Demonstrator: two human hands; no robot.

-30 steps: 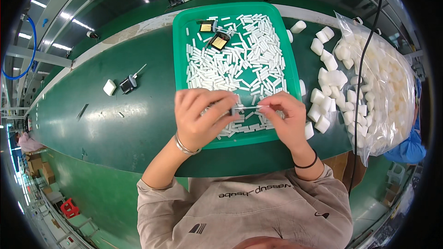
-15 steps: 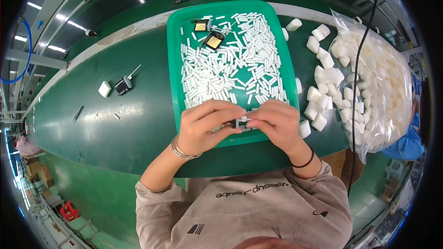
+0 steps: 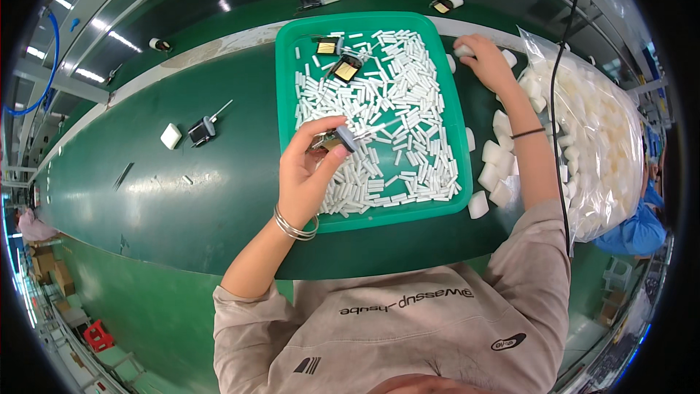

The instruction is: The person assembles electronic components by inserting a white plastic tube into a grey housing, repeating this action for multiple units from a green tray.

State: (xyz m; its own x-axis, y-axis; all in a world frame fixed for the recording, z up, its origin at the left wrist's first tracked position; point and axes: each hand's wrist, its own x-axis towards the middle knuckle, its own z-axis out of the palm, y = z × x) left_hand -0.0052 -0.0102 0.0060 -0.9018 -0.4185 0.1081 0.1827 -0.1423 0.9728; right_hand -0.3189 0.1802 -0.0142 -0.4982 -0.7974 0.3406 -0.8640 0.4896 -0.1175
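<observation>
- The left hand point(image 3: 310, 168) was raised over the near-left part of the green rectangular plastic tray point(image 3: 292, 51), thumb and fingertips pinched together on a small dark boxy component with a metal-coloured face point(image 3: 337, 140).
- That component sat just above the loose heap of short white tube pieces point(image 3: 408, 124) filling the tray; whether it touched them could not be told.
- Silver bangles point(image 3: 295, 225) ringed the left wrist.
- The right hand point(image 3: 485, 62) reached beyond the tray's far-right corner, its fingers curled onto a small white foam block point(image 3: 464, 50) lying on the dark green work surface point(image 3: 182, 197).
- A thin black band point(image 3: 526, 133) circled the right forearm.
- More white foam blocks point(image 3: 496, 164) lay scattered along the tray's right side, beside a large clear plastic bag of white blocks point(image 3: 605, 138).
- Two further dark components with gold faces point(image 3: 337, 58) rested in the tray's far-left corner.
- Well to the left on the surface lay a white square piece point(image 3: 170, 136) and, just beside it, a dark component with a thin pin point(image 3: 203, 130).
</observation>
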